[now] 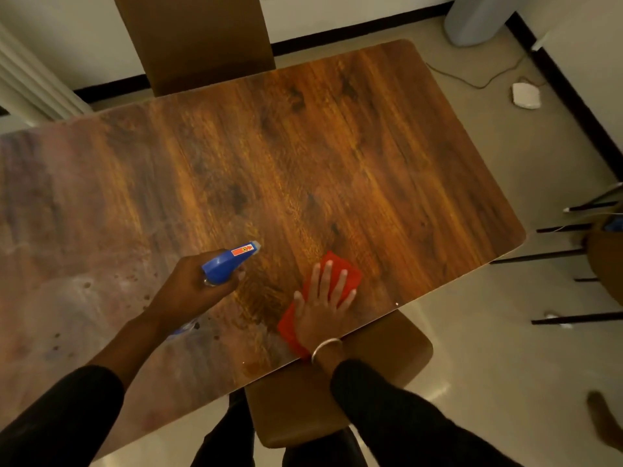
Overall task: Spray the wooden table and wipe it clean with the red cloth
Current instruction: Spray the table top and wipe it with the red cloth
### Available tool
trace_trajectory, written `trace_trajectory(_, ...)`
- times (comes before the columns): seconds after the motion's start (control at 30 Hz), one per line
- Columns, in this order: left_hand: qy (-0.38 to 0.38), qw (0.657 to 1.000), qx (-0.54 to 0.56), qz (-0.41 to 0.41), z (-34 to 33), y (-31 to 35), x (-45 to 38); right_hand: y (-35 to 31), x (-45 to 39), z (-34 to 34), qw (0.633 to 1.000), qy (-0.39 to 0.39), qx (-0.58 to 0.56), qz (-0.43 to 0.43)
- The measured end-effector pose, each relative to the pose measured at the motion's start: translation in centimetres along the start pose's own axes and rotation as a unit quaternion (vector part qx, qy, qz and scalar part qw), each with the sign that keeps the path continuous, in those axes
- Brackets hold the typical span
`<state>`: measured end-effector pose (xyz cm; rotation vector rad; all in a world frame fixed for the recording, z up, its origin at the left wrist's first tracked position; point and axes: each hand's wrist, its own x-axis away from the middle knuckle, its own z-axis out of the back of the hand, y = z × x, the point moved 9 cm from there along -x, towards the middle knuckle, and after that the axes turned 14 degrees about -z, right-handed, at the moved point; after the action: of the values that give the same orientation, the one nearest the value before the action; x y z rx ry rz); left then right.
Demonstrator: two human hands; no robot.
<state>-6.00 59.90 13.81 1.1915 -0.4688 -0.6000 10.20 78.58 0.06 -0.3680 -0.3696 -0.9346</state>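
The wooden table (303,146) fills most of the view, its left part dull and speckled with dark spots. My left hand (192,288) grips a spray bottle with a blue head (229,261), its nozzle aimed up and right over the tabletop; the bottle's body is mostly hidden under the hand. The red cloth (344,274) lies flat near the table's front right edge. My right hand (323,305) presses down on it with fingers spread, a metal bangle on the wrist.
A brown chair back (195,42) stands at the far side and a brown chair seat (387,358) sits under the near edge. On the floor to the right are a white device with a cable (526,95) and dark chair legs (573,254).
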Motion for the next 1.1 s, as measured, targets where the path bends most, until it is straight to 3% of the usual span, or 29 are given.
trace_trajectory(0.1,0.011,1.000,-0.007,0.002,0.2,-0.1,-0.3,2.9,2.9,-2.5,0.998,-0.055,0.011,0.022)
trace_trajectory(0.23,0.031,0.999,-0.015,-0.007,1.0,0.2,-0.7,9.8,-2.4,2.1,0.987,-0.026,-0.045,-0.153)
trace_trajectory(0.33,0.047,0.999,-0.017,-0.016,1.8,0.6,-0.4,8.8,-6.0,4.9,0.972,-0.006,-0.063,-0.227)
trace_trajectory(0.4,0.056,0.998,-0.006,-0.008,2.2,0.4,0.1,4.9,-5.8,4.3,0.986,-0.001,-0.039,-0.162)
trace_trajectory(0.5,0.071,0.997,-0.008,0.008,3.0,0.2,0.6,-2.5,-1.4,0.2,0.999,0.013,0.034,0.036)
trace_trajectory(0.6,0.090,0.995,-0.022,0.030,4.1,-0.5,1.5,-6.3,5.2,-4.9,0.969,-0.004,0.123,0.213)
trace_trajectory(0.73,0.142,0.989,-0.005,0.030,5.8,-0.4,3.1,-2.8,7.2,-5.7,0.912,-0.033,0.190,0.363)
trace_trajectory(0.77,0.150,0.988,-0.001,0.034,6.3,-0.4,3.5,-2.1,6.3,-5.0,0.907,-0.034,0.202,0.369)
trace_trajectory(0.83,0.151,0.988,0.004,0.041,7.1,-0.7,4.2,-1.8,3.3,-3.8,0.928,-0.042,0.214,0.301)
trace_trajectory(0.97,0.154,0.987,-0.014,0.047,9.8,-2.0,6.4,-8.2,0.9,-3.6,0.973,-0.006,0.174,0.150)
trace_trajectory(1.03,0.156,0.986,-0.016,0.060,10.8,-2.8,7.8,-12.4,2.2,-4.7,0.973,-0.001,0.161,0.165)
trace_trajectory(1.1,0.150,0.986,-0.020,0.070,11.7,-3.6,9.3,-15.3,5.3,-6.6,0.956,-0.002,0.178,0.232)
